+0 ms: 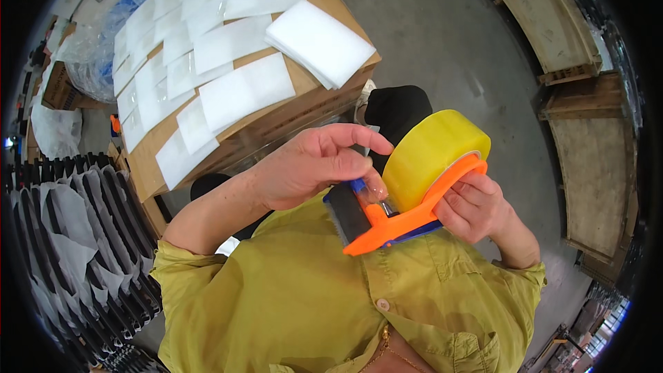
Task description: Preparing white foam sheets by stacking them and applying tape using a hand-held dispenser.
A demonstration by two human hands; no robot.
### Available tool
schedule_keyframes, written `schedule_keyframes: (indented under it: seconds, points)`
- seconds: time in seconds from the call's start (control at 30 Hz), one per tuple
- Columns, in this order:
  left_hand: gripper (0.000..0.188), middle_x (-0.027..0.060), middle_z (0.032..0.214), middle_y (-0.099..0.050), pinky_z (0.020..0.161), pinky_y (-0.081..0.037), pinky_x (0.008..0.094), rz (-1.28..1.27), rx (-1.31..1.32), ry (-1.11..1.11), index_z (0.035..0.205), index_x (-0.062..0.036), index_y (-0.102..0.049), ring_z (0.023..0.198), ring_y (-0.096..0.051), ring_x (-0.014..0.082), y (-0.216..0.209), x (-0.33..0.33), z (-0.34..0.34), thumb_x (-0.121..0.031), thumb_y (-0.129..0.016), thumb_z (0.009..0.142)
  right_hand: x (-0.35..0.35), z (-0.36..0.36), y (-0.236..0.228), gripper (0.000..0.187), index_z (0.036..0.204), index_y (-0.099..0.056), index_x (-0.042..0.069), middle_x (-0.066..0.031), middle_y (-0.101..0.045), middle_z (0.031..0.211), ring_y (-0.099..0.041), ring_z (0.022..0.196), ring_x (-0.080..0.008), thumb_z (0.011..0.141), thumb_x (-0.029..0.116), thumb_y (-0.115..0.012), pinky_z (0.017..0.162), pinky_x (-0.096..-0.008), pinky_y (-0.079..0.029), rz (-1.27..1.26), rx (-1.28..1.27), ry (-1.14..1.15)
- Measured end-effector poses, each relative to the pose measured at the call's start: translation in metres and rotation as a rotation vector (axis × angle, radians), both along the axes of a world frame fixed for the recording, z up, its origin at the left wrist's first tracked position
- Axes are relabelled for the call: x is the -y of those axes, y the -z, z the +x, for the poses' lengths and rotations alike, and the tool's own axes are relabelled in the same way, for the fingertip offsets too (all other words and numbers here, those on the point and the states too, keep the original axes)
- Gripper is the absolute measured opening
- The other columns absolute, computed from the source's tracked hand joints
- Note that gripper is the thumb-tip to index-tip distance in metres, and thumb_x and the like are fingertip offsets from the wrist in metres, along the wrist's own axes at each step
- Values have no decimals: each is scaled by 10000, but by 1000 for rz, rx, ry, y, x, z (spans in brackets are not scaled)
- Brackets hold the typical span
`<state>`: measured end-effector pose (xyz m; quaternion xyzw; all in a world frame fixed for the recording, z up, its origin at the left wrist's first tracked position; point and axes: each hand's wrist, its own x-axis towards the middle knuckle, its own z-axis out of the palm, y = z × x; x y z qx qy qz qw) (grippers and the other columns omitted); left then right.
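My right hand [473,207] grips an orange tape dispenser [404,226] in front of my chest. A large yellowish roll of clear packing tape [431,155] is mounted on it. The dispenser's dark roller end and toothed edge point to the left. My left hand [314,166] is at that end, its index finger stretched toward the roll's side. Its thumb and lower fingers are bent together around a strip of clear tape [378,192] near the roller; the exact pinch is partly hidden.
Ahead on the left stands a large cardboard box [273,131]. Overlapping white foam sheets [235,41] cover its top, with a thicker foam stack [321,41] at its right corner. Black parts with grey wrapping [83,235] are racked at left. Wooden crates [587,166] line the right side.
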<state>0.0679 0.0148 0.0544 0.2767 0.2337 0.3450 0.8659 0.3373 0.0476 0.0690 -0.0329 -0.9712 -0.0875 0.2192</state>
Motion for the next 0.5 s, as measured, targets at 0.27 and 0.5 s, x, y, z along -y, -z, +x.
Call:
schedule_keyframes:
  seconds: [0.27, 0.5]
  points:
    - [309, 123, 859, -625, 710, -464, 265, -71, -43, -99, 1106, -10, -470, 792, -605, 170, 4, 14, 8, -213, -503, 876, 0, 3, 13, 177, 802, -589, 34, -70, -621, 790, -603, 745, -182, 640, 103, -602, 784, -291, -428, -178, -14, -17]
    - [332, 109, 1024, -583, 824, -461, 276, -41, 57, -150, 1155, 48, -472, 902, -588, 157, 4, -1, 14, -82, -473, 849, 22, 14, 59, 470, 949, -587, -54, -128, -626, 872, -603, 797, -220, 606, 198, -785, 749, -283, -443, -1624, -398, 20]
